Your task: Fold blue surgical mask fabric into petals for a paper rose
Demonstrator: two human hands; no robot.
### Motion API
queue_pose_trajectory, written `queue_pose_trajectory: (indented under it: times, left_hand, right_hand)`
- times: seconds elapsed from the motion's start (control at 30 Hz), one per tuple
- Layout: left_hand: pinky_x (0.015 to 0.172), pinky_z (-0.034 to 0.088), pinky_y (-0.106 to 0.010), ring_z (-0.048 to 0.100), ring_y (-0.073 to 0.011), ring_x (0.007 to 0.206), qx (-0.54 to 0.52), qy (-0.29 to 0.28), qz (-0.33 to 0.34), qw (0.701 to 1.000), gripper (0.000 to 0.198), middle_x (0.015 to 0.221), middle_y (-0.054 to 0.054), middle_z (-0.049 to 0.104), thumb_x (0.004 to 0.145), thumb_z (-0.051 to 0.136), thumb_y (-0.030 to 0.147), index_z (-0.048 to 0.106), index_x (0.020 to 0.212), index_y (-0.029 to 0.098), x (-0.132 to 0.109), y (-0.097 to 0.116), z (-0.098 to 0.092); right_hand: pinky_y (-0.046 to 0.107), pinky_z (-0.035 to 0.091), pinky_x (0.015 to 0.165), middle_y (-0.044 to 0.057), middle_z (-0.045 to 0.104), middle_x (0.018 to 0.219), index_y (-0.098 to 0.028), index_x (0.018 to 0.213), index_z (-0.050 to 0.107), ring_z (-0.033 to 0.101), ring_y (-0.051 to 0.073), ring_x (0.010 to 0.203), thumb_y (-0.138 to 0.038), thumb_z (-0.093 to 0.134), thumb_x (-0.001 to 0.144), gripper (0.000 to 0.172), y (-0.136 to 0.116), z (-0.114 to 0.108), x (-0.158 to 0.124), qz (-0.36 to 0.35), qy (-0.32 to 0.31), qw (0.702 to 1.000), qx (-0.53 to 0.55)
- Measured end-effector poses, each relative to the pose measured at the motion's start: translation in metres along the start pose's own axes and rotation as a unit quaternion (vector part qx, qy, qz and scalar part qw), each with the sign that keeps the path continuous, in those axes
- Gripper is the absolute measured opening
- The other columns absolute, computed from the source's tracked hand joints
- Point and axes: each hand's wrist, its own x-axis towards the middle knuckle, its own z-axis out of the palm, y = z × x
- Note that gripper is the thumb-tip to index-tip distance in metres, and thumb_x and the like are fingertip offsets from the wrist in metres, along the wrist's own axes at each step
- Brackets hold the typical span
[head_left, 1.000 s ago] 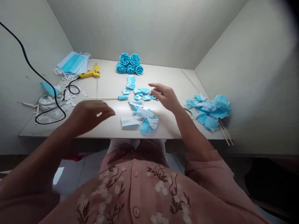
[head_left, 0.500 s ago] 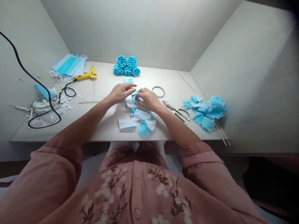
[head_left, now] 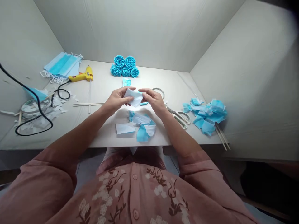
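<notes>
A piece of white and blue mask fabric (head_left: pixel 134 97) is stretched between my two hands above the table. My left hand (head_left: pixel 116 99) pinches its left side, thumb in front and fingers behind. On the other side, the fingertips of my right hand (head_left: pixel 154 99) are closed on the right edge. Just below lie several loose cut pieces of the same fabric (head_left: pixel 143 133), some white side up, some blue. A small crinkled blue piece (head_left: pixel 126 82) rests beyond my hands. Behind it several blue fabric roses (head_left: pixel 126 71) are stacked in two rows.
At the left are a yellow glue gun (head_left: pixel 81 76), a pile of face masks (head_left: pixel 62 67), thin sticks (head_left: pixel 87 104), a black cord (head_left: pixel 38 105) and white scraps (head_left: pixel 56 109). To the right lie scissors (head_left: pixel 178 116), a tape ring (head_left: pixel 159 92) and a blue fabric heap (head_left: pixel 210 112).
Both hands have come up from the fabric pieces on the table, with one piece now held spread between them. The view has shifted slightly.
</notes>
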Motion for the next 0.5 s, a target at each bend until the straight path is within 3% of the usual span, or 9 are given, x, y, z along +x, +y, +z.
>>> queue_pose_trajectory:
  times: [0.13, 0.23, 0.37, 0.43, 0.5]
  left_hand:
    - [0.062, 0.056, -0.027, 0.064, -0.0152, 0.071, 0.014, 0.017, 0.011, 1.000, 0.075, 0.087, -0.003, 0.070, 0.069, 0.080, 0.031, 0.066, 0.141, 0.011, 0.000, -0.001, 0.001]
    - [0.061, 0.057, -0.027, 0.062, -0.0152, 0.069, 0.044, 0.002, 0.031, 0.999, 0.081, 0.084, -0.002, 0.069, 0.071, 0.078, 0.031, 0.060, 0.149, 0.013, -0.001, -0.005, 0.003]
    - [0.070, 0.058, -0.030, 0.068, -0.0185, 0.079, 0.123, -0.016, 0.078, 0.989, 0.086, 0.108, -0.008, 0.074, 0.076, 0.075, 0.034, 0.052, 0.157, 0.016, -0.004, -0.007, 0.006]
    - [0.075, 0.058, -0.031, 0.071, -0.0210, 0.086, 0.150, -0.010, 0.095, 0.984, 0.085, 0.118, -0.010, 0.074, 0.079, 0.075, 0.036, 0.051, 0.159, 0.018, -0.005, -0.009, 0.005]
    - [0.073, 0.056, -0.030, 0.072, -0.0216, 0.085, 0.161, 0.009, 0.106, 0.981, 0.084, 0.112, -0.010, 0.075, 0.084, 0.073, 0.038, 0.046, 0.161, 0.020, -0.003, -0.013, 0.003]
  right_hand:
    - [0.032, 0.059, 0.093, 0.007, 0.076, 0.115, -0.020, 0.134, 0.069, 0.071, 0.020, 0.109, -0.065, 0.067, 0.091, 0.063, -0.007, 0.000, -0.004, 0.001, -0.009, 1.000, -0.002]
    - [0.034, 0.057, 0.098, 0.009, 0.073, 0.129, -0.021, 0.146, 0.062, 0.067, 0.023, 0.121, -0.060, 0.076, 0.084, 0.074, -0.007, 0.003, -0.006, -0.042, -0.047, 0.996, -0.067]
    - [0.034, 0.056, 0.094, 0.007, 0.072, 0.113, -0.019, 0.153, 0.056, 0.066, 0.020, 0.101, -0.046, 0.075, 0.084, 0.077, 0.003, 0.006, -0.004, -0.064, -0.044, 0.989, -0.128]
    - [0.032, 0.056, 0.087, 0.004, 0.071, 0.103, -0.018, 0.154, 0.054, 0.065, 0.018, 0.091, -0.043, 0.072, 0.086, 0.075, 0.009, 0.006, -0.001, -0.051, -0.040, 0.993, -0.100]
    - [0.031, 0.055, 0.081, 0.003, 0.069, 0.097, -0.018, 0.154, 0.053, 0.064, 0.018, 0.086, -0.043, 0.073, 0.084, 0.077, 0.013, 0.006, 0.001, -0.034, -0.040, 0.998, -0.044]
